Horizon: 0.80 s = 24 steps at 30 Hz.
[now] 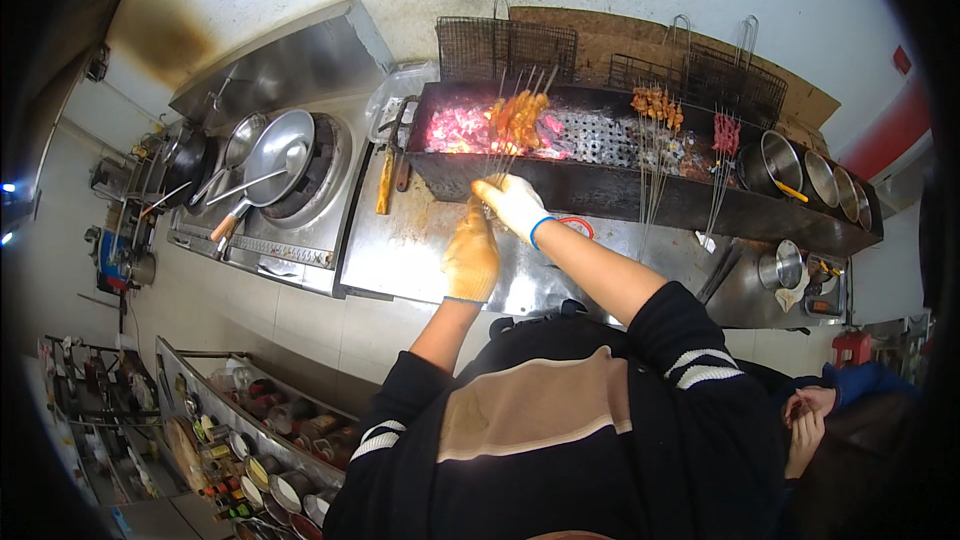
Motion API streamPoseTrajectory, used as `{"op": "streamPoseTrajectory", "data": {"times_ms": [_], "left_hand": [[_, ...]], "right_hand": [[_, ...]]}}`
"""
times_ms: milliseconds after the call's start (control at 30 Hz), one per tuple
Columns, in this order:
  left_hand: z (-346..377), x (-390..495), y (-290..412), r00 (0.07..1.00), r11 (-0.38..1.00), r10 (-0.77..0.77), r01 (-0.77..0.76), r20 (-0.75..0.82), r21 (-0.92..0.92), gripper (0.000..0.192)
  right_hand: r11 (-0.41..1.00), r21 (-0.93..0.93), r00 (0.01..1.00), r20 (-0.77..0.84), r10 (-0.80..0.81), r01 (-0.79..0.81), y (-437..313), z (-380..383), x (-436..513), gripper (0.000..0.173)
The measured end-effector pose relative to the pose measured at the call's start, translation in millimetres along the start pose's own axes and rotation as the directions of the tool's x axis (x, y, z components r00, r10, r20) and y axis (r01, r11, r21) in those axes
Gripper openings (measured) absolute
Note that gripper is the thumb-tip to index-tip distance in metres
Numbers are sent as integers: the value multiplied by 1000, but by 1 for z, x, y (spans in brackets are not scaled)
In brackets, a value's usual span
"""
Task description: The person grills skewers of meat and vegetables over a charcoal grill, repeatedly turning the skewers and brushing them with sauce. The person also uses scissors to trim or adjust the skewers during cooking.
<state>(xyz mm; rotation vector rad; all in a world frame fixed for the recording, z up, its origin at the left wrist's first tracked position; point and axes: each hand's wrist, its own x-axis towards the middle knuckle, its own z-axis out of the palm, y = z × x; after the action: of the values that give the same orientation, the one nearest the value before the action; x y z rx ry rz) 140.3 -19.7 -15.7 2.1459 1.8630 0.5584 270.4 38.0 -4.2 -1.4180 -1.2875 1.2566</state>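
Observation:
A bunch of meat skewers lies over glowing charcoal at the left end of a long metal grill. Its metal sticks come over the front wall towards me. My right hand, in a white work glove with a blue cuff, grips these sticks. Just below and to the left, my left hand in a yellowed glove is closed at the stick ends, its fingertips partly hidden behind the right hand. Farther right on the grill rest browned skewers and a smaller bunch of redder meat skewers.
Wire grilling baskets lean behind the grill. Steel pots stand on its right end. Left of me, a wok sits on a stove. A yellow-handled tool lies near the grill's left corner. Another person's hands are at lower right.

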Motion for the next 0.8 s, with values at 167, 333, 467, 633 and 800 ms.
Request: {"op": "streamPoseTrajectory", "data": {"times_ms": [167,333,467,633,800], "left_hand": [[12,13,-21,986,744,104,-163,-128,-648,26],[-3,12,-13,791,-136,99,611,603,-780,18],[-17,13,-2,725,-316,155,680,671,-662,17],[-20,13,1,725,-292,99,675,681,-677,15],[-21,16,1,727,-272,67,672,683,-688,16]], "right_hand": [[945,-326,998,37,53,-38,-4,-17,-8,72],[882,466,989,-89,120,-65,16,-15,-8,45],[864,495,977,-121,173,-91,20,-17,-9,36],[876,473,973,-139,184,-99,15,-19,-10,35],[842,528,981,-82,174,-105,13,-19,-6,37]]}}
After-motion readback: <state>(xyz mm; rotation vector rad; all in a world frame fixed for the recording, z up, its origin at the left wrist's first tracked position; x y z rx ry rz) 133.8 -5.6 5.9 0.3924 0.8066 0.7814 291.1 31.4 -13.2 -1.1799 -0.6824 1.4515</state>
